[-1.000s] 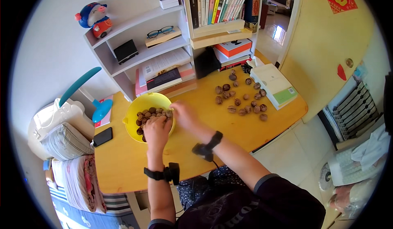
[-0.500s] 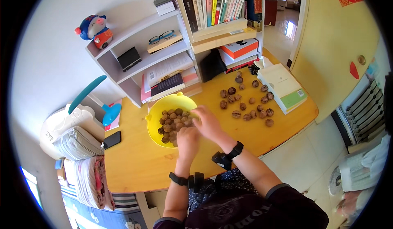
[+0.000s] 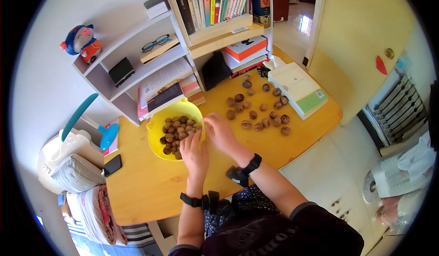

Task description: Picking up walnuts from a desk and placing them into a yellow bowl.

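A yellow plastic basin (image 3: 157, 148) stands on the table and holds a heap of brown walnuts (image 3: 176, 128). Over its near right rim, my left hand (image 3: 194, 154) is open, fingers stretched toward the nuts. At the basin's right edge is my right hand (image 3: 222, 134), palm down. Its fingertips are blurred and partly hidden, so I cannot make out whether they hold anything. More walnuts (image 3: 253, 114) lie scattered on the tabletop to the right of the basin.
A white and green box (image 3: 297, 89) lies at the wooden table's (image 3: 151, 192) right end. Behind the basin rises a shelf unit (image 3: 130, 84) with books. At left are a blue desk lamp (image 3: 109, 136) and a black phone (image 3: 112, 165).
The whole view has shifted, so the scene sits further left. My left hand's fingers have spread out over the rim. My right hand has drawn back slightly from over the basin.
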A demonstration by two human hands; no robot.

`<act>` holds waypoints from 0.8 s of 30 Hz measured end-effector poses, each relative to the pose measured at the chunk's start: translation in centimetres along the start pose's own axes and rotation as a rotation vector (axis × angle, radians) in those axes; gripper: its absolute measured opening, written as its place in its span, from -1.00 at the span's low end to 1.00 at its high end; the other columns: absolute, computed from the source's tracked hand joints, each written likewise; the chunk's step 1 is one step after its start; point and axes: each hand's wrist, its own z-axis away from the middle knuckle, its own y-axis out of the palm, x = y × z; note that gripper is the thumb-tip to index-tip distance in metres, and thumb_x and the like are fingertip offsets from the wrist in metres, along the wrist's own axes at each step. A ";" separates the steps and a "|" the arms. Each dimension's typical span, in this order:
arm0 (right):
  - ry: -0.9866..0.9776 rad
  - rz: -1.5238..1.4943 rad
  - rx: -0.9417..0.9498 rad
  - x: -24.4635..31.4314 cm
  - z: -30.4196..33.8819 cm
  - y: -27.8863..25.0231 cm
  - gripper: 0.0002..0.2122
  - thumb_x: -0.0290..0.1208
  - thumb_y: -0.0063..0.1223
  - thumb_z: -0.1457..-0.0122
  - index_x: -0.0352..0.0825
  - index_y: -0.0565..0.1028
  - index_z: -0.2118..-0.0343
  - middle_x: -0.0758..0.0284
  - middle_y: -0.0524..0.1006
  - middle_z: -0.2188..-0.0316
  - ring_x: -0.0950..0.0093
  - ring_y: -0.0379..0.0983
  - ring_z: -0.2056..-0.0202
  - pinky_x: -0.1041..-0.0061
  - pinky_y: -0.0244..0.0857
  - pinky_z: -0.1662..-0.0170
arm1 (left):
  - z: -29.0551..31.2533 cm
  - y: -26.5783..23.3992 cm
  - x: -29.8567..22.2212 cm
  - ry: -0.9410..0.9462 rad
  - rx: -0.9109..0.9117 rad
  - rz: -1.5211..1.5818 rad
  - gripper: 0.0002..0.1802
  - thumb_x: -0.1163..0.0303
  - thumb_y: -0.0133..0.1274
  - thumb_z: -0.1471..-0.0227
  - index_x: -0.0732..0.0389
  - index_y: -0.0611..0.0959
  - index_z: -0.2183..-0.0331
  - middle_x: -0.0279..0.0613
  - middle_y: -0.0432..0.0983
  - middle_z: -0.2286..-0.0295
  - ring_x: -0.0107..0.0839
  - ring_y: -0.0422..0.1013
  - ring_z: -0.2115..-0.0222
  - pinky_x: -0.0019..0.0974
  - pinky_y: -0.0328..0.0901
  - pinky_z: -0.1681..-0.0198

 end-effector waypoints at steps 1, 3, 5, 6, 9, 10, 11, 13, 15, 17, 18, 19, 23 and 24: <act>-0.022 0.051 -0.067 -0.7 -0.3 -0.7 -0.83 -0.56 -0.02 0.01 -0.32 0.45 0.31 0.19 0.45 0.35 0.23 0.42 0.32 0.35 0.32 0.29 | -0.1 0.1 -0.3 0.032 0.018 0.022 -0.67 0.56 0.02 0.17 0.26 0.54 0.23 -0.09 0.49 0.41 -0.10 0.36 0.31 -0.14 0.25 0.23; 0.053 0.169 -0.023 -2.1 -1.2 -2.5 -0.83 -0.57 -0.03 0.02 -0.33 0.46 0.31 0.16 0.44 0.33 0.20 0.41 0.29 0.34 0.32 0.26 | 0.1 1.3 -1.0 -0.025 0.137 0.182 -0.68 0.58 -0.01 0.13 0.30 0.53 0.22 -0.07 0.48 0.42 -0.14 0.38 0.38 -0.19 0.28 0.31; 0.122 0.300 0.017 -3.8 -2.0 -5.0 -0.83 -0.58 -0.04 0.03 -0.33 0.47 0.32 0.14 0.44 0.31 0.17 0.40 0.27 0.33 0.31 0.24 | -0.1 3.3 -2.2 -0.058 0.301 0.378 -0.67 0.59 -0.06 0.06 0.37 0.48 0.15 -0.05 0.49 0.45 -0.23 0.44 0.51 -0.30 0.32 0.50; 0.154 0.410 0.055 -4.6 -2.4 -5.8 -0.82 -0.59 -0.05 0.04 -0.35 0.47 0.33 0.12 0.46 0.33 0.16 0.41 0.28 0.32 0.32 0.24 | -0.3 4.6 -2.2 -0.067 0.288 0.378 -0.67 0.59 -0.06 0.06 0.37 0.48 0.15 -0.05 0.49 0.45 -0.23 0.44 0.51 -0.30 0.32 0.50; 0.158 0.595 0.161 -6.3 -2.8 -6.8 -0.82 -0.60 -0.06 0.05 -0.38 0.47 0.33 0.08 0.48 0.37 0.13 0.42 0.32 0.29 0.33 0.25 | -0.8 9.6 -0.7 -0.315 0.442 0.497 -0.58 0.56 -0.04 0.07 0.36 0.42 0.09 -0.04 0.49 0.45 -0.19 0.45 0.45 -0.27 0.33 0.44; 0.136 0.653 0.228 -6.4 -2.9 -6.9 -0.82 -0.60 -0.07 0.06 -0.40 0.46 0.34 0.06 0.48 0.39 0.12 0.43 0.33 0.27 0.33 0.25 | -1.1 10.8 0.1 -0.365 0.459 0.440 -0.55 0.53 -0.04 0.08 0.36 0.40 0.07 -0.02 0.49 0.45 -0.17 0.45 0.44 -0.25 0.33 0.41; 0.123 0.658 0.234 -6.5 -3.1 -6.6 -0.82 -0.60 -0.07 0.06 -0.40 0.46 0.34 0.06 0.48 0.39 0.12 0.43 0.33 0.27 0.33 0.25 | -1.4 11.8 0.9 -0.416 0.474 0.382 -0.52 0.51 -0.03 0.09 0.37 0.38 0.05 -0.01 0.50 0.45 -0.14 0.45 0.42 -0.23 0.33 0.38; 0.152 0.673 0.339 -6.5 -3.1 -5.7 -0.82 -0.61 -0.08 0.06 -0.43 0.45 0.34 0.02 0.49 0.40 0.11 0.43 0.31 0.25 0.32 0.24 | -1.6 13.6 2.0 -0.460 0.521 0.343 -0.52 0.49 -0.04 0.09 0.37 0.39 0.06 0.02 0.50 0.43 -0.12 0.45 0.40 -0.22 0.33 0.35; 0.138 0.678 0.383 -6.4 -3.1 -5.2 -0.82 -0.61 -0.08 0.07 -0.43 0.45 0.34 0.01 0.48 0.39 0.10 0.43 0.30 0.23 0.32 0.23 | -1.6 14.9 3.1 -0.513 0.558 0.294 -0.53 0.48 -0.04 0.09 0.38 0.39 0.06 0.04 0.50 0.42 -0.09 0.45 0.38 -0.21 0.33 0.31; 0.115 0.673 0.431 -6.6 -3.1 -4.5 -0.82 -0.61 -0.08 0.07 -0.42 0.44 0.34 0.00 0.48 0.38 0.10 0.42 0.29 0.22 0.31 0.23 | -1.5 15.8 3.2 -0.534 0.556 0.583 -0.54 0.47 -0.06 0.08 0.38 0.40 0.07 0.08 0.51 0.38 -0.09 0.45 0.33 -0.22 0.33 0.26; 0.173 0.655 0.400 -7.5 -3.0 -4.7 -0.77 -0.58 -0.06 0.07 -0.37 0.44 0.27 0.03 0.48 0.36 0.10 0.42 0.28 0.23 0.31 0.22 | -1.4 16.1 2.7 -0.545 0.539 0.582 -0.54 0.47 -0.06 0.08 0.38 0.40 0.07 0.08 0.51 0.38 -0.09 0.45 0.33 -0.22 0.33 0.26; 0.226 0.632 0.372 -7.6 -3.0 -4.7 -0.71 -0.55 -0.04 0.07 -0.32 0.44 0.21 0.06 0.49 0.33 0.11 0.41 0.26 0.24 0.31 0.22 | -1.4 16.2 2.4 -0.551 0.515 0.550 -0.54 0.47 -0.06 0.08 0.38 0.39 0.07 0.10 0.50 0.36 -0.10 0.45 0.32 -0.23 0.33 0.25; 0.089 0.362 0.139 -4.7 -3.4 -5.4 -0.67 -0.63 0.06 0.14 -0.31 0.43 0.22 0.13 0.45 0.33 0.21 0.44 0.35 0.37 0.33 0.28 | -2.3 12.7 -0.5 -0.467 0.237 0.575 -0.54 0.50 -0.05 0.06 0.38 0.37 0.06 0.11 0.49 0.35 -0.12 0.45 0.32 -0.22 0.33 0.26; 0.084 0.360 0.147 -2.8 -4.0 -5.5 -0.67 -0.63 0.06 0.14 -0.31 0.43 0.22 0.13 0.45 0.33 0.21 0.44 0.35 0.37 0.33 0.28 | -2.9 10.9 -1.2 -0.473 0.230 0.573 -0.54 0.50 -0.05 0.06 0.38 0.37 0.06 0.11 0.49 0.35 -0.12 0.45 0.32 -0.22 0.33 0.26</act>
